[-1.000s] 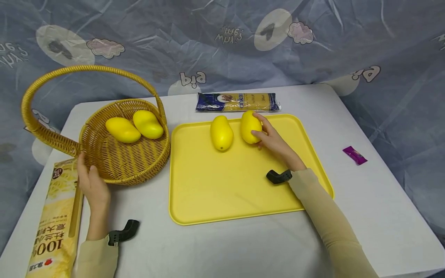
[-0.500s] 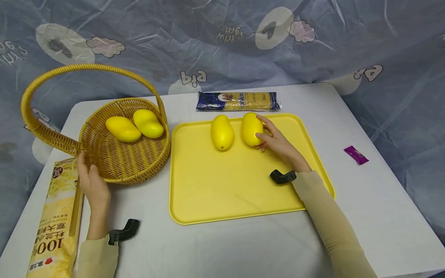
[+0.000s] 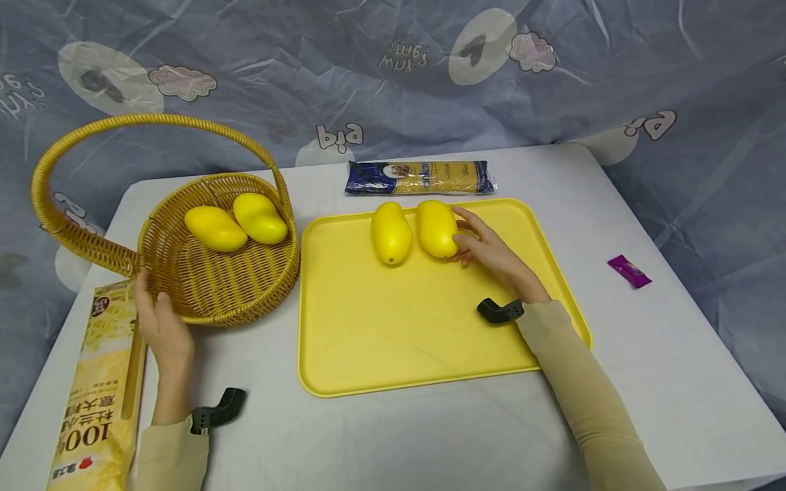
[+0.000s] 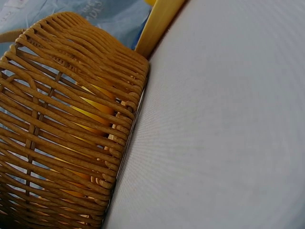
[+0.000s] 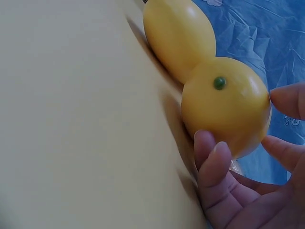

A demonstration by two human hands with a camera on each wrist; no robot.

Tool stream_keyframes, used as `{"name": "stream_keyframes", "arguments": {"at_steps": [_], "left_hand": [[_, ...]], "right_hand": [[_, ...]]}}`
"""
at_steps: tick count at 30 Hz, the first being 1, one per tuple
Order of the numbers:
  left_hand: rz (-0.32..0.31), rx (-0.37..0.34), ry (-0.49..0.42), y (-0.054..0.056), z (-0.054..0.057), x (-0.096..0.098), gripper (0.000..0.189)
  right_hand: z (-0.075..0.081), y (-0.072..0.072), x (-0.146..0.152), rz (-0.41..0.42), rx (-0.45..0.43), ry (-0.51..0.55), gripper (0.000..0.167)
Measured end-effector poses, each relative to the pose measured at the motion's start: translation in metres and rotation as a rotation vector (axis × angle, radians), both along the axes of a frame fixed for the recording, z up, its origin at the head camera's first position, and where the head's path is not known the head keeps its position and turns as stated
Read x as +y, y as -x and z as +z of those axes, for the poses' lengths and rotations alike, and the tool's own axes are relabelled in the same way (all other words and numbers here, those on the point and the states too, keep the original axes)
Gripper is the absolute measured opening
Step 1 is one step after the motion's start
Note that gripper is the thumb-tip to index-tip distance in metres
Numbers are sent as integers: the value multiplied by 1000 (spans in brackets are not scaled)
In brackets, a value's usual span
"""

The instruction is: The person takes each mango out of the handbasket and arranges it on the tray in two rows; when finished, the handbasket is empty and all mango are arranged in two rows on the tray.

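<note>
My left hand [image 3: 164, 335] rests against the near-left side of a yellow woven basket [image 3: 270, 307], its fingers extended by the handle base. Two yellow mangoes lie inside, a left mango [image 3: 215, 230] and a right mango [image 3: 260, 219]. The left wrist view shows the wicker wall [image 4: 71, 129] but no hand. On the yellow tray [image 3: 393, 341], my right hand [image 3: 494, 258] is at the right side of a mango [image 3: 437, 230]; its spread fingers touch or nearly touch it, without a clear grip. Another mango [image 3: 391, 233] lies to its left.
A blue-and-yellow pasta packet [image 3: 420, 178] lies behind the tray. A long yellow noodle packet [image 3: 92, 402] lies at the left, partly beside the basket. A small purple wrapper [image 3: 629, 271] is on the white table [image 3: 381, 436] at the right. Patterned cloth hangs behind.
My right hand has shifted slightly right and back from the mango. That mango first moved a little right, then left towards its neighbour, tilting. My left hand and the basket have stayed put.
</note>
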State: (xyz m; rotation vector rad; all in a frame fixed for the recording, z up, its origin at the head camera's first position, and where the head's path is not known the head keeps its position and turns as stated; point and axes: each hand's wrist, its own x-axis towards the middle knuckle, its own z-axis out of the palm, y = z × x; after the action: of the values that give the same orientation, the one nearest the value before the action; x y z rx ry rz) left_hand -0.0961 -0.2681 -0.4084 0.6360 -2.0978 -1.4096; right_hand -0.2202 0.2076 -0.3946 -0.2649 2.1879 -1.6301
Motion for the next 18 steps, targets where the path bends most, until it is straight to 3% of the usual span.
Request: {"name": "stream_keyframes", "arguments": {"at_steps": [18], "left_hand": [[6, 5, 10, 0, 0, 1, 49]], "right_hand": [[1, -2, -2, 10, 29, -2, 60]]}}
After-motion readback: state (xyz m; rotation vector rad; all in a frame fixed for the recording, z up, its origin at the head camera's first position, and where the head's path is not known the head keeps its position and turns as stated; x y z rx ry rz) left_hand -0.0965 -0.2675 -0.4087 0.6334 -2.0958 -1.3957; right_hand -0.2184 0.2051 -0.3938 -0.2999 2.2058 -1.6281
